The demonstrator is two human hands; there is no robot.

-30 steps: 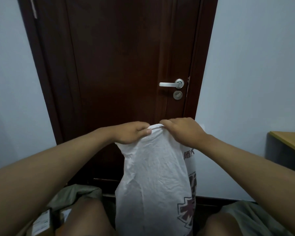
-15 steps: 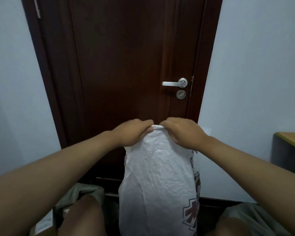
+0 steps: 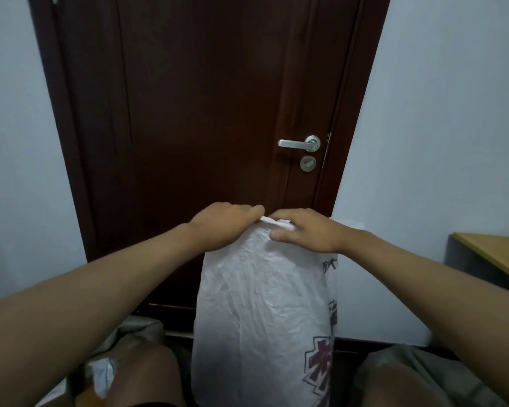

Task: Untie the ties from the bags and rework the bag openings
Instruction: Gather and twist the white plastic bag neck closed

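Both hands (image 3: 227, 224) (image 3: 309, 233) still pinch the bag (image 3: 262, 304) top, right thumb now lower.

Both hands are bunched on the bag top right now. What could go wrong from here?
1. Both hands, left and right, pinch the thin crumpled top of the bag; pulling them apart hard could tear it.
2. The bag stands tall between the knees, held only at the top; letting go could let it slump or tip.
3. No tie is visible, so fingers may work blind.
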